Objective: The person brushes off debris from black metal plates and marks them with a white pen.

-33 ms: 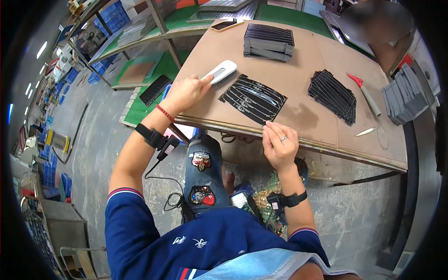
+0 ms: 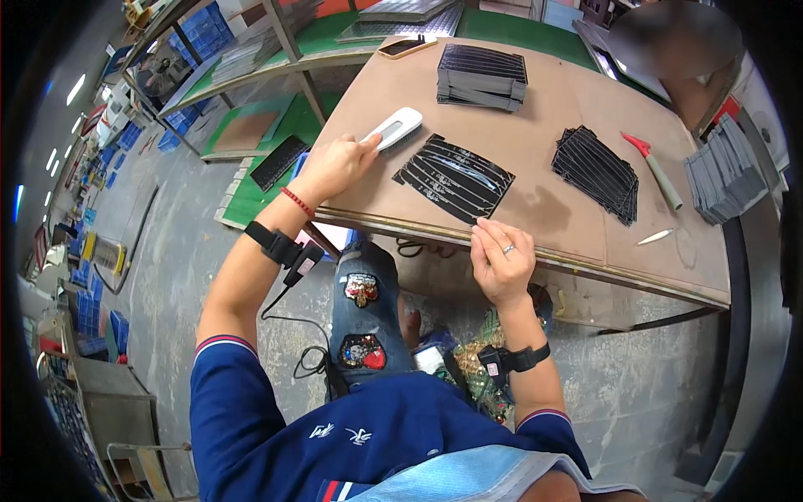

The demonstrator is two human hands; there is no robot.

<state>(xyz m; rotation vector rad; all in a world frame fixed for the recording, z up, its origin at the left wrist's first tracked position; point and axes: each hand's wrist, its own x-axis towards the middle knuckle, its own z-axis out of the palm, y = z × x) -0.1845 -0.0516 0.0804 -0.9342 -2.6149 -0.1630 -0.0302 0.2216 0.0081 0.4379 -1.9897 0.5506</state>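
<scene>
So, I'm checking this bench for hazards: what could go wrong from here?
The black printed piece lies near the front edge of the table, with the right hand at its near corner; a tug there might drag it off.
The left hand holds a white brush close beside it, so a careless sweep might shift or scuff it.
The fanned black stack has uneven edges, so a bump could spread it further.

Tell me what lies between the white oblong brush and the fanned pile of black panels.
Head view: a black rectangular panel with pale markings lies between the brush and the pile.
</scene>
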